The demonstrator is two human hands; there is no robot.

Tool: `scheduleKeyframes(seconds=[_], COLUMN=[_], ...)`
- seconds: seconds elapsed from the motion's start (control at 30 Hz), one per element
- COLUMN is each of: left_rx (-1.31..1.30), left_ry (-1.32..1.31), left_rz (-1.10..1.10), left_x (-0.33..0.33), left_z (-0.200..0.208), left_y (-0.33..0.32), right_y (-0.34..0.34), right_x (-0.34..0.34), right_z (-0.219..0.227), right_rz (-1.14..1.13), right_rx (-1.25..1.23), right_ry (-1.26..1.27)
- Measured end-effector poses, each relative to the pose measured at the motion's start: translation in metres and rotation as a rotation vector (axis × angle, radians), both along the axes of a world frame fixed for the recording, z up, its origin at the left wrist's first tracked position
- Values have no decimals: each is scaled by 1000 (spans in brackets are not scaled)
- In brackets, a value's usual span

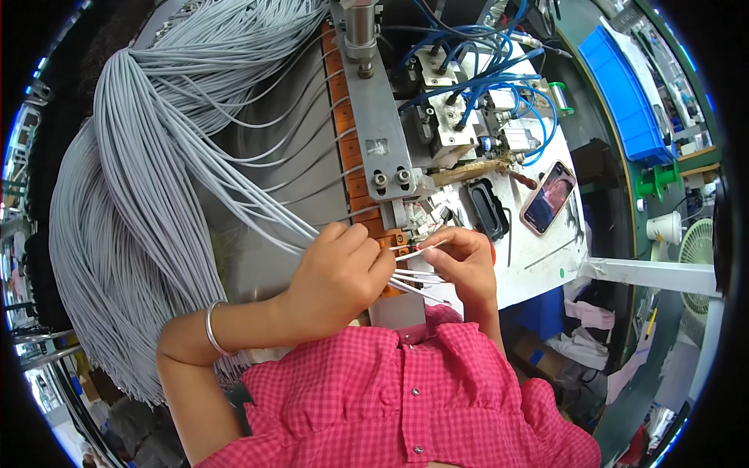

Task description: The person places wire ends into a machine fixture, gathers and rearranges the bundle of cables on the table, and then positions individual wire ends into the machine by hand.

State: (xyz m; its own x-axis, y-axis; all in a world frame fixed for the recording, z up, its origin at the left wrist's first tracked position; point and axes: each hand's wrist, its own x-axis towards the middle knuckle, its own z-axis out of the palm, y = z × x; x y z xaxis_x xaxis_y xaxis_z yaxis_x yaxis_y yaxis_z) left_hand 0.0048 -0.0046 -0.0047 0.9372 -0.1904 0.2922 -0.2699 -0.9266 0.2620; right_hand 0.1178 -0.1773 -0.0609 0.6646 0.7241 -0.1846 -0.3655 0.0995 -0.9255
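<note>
Pinching white wire (411, 255) between right fingers (456, 239), left fingers (359, 251) curled round grey cables (295, 224)

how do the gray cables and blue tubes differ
The gray cables are far more numerous; the blue tubes are few. The gray cables mostly sweep down in long, near-parallel strands, while the blue tubes curl in loose loops. Some gray cables run to the left hand; the blue tubes lie apart from it. Both are slender and curved.
</note>
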Motion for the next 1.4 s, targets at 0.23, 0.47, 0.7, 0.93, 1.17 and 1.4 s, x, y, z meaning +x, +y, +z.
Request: scheduleKeyframes(seconds=[0.23, 0.47, 0.7, 0.93, 1.17, 1.4], left_rx=[-16, -70, -121, -101, -101, -46], left_ry=[-30, 36, 34, 44, 44, -2], left_rz=[-11, 72, 37, -5, -85, 23], left_x=[0, -3, -1, 1, 2, 1], left_z=[-3, 6, 7, 1, -3, -1], left_y=[0, 2, 3, -1, 0, 2], right_y=[3, -3, -3, 2, -1, 5], right_x=[-6, -4, 2, -6, 0, 5], right_z=[10, 9, 7, 5, 2, -8], right_rz=[-58, 55, 345, 36, 35, 90], right_rx=[-68, -42, 105, 161, -180, -157], right_ry=[-68, 72, 171, 216, -184, 17])
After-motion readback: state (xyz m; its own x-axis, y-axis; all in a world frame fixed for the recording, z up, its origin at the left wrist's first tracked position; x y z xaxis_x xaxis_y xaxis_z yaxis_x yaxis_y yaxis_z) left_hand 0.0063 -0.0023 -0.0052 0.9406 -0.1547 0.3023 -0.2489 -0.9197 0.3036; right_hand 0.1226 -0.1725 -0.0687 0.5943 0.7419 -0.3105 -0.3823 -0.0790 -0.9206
